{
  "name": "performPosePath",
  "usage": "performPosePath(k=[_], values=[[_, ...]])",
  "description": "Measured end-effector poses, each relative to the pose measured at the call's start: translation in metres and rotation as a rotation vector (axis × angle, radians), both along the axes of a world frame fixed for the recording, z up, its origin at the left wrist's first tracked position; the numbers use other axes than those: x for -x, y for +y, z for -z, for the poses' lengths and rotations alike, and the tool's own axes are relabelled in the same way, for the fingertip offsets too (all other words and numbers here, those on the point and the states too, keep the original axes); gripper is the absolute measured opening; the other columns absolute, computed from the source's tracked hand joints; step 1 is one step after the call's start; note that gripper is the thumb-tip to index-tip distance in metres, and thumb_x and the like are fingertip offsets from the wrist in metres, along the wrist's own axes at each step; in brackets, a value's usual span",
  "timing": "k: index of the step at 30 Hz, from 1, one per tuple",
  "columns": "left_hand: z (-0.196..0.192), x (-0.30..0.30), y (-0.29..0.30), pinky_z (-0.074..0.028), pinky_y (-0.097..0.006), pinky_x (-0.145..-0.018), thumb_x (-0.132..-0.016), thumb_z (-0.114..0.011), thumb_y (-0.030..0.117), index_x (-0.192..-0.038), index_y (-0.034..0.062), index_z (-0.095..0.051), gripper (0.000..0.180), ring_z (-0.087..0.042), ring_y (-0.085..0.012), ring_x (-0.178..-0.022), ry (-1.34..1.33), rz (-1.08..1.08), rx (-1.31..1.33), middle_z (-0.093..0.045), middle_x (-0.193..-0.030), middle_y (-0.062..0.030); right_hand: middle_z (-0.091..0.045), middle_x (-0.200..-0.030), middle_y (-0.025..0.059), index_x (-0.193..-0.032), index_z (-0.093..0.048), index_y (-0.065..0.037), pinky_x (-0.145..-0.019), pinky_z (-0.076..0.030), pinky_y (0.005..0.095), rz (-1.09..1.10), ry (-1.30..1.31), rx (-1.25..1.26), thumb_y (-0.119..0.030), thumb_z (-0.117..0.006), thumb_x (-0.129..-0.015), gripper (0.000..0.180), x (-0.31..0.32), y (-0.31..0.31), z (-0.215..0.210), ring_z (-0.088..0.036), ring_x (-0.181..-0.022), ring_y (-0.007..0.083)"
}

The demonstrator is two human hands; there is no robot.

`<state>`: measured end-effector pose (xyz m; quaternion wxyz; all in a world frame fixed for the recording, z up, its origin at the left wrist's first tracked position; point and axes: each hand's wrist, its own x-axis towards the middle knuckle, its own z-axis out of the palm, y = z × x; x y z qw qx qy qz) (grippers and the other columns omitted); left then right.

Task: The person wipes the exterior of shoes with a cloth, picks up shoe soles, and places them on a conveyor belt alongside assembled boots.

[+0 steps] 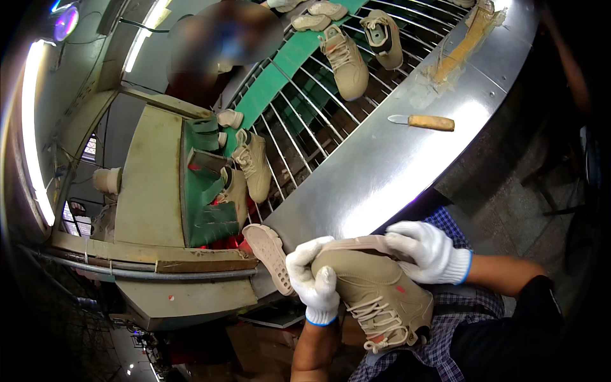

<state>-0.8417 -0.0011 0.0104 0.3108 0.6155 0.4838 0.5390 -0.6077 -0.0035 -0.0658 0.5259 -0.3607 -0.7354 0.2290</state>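
A tan lace-up shoe [379, 296] lies upside down across my lap, its sole up and laces toward me. My left hand [314, 280] in a white knit glove grips the toe end. My right hand [428, 253], also gloved, presses on the pale sole [363, 244] at the heel end. A loose beige sole [268, 256] with a dotted tread rests at the metal table's near edge, just left of my left hand.
A shiny metal table [382, 165] curves ahead with a wooden-handled knife [423, 121] on it. Beyond it a wire-rack conveyor [299, 121] carries several tan shoes [347, 62]. A green-lined machine opening [207, 191] stands at left. Another person stands behind it.
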Motion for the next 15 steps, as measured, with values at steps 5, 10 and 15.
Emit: performPosePath(k=[5, 10, 15], values=[[-0.014, -0.01, -0.003, -0.054, -0.041, -0.099, -0.093, -0.079, 0.047, -0.125, -0.002, -0.051, 0.064, -0.065, -0.026, -0.108, -0.06, 0.046, -0.036, -0.066, -0.12, -0.0221, -0.073, -0.106, 0.0124, -0.132, -0.067, -0.012, -0.069, -0.061, 0.0393, -0.208, 0.137, -0.255, -0.014, -0.078, -0.087, 0.046, 0.031, 0.066, -0.028, -0.075, -0.087, 0.0307], [-0.004, -0.005, -0.005, -0.051, -0.039, -0.1, -0.09, -0.084, 0.046, -0.131, -0.0026, -0.05, 0.072, -0.061, -0.0216, -0.109, -0.048, -0.026, -0.042, -0.062, -0.121, -0.0153, -0.074, -0.094, 0.0116, -0.12, -0.066, -0.016, -0.065, -0.059, 0.0428, -0.427, -0.14, -0.185, -0.03, -0.066, -0.102, 0.023, 0.027, 0.103, -0.071, -0.073, -0.08, 0.0339], [-0.011, 0.008, 0.008, -0.052, -0.036, -0.098, -0.092, -0.084, 0.035, -0.129, -0.0043, -0.053, 0.062, -0.063, -0.0197, -0.107, -0.002, 0.12, 0.092, -0.065, -0.12, -0.0146, -0.072, -0.093, 0.0171, -0.119, -0.063, -0.011, -0.071, -0.058, 0.0487, -0.554, -0.178, 0.045, -0.034, -0.054, -0.108, 0.026, 0.025, 0.103, -0.07, -0.071, -0.081, 0.0407]])
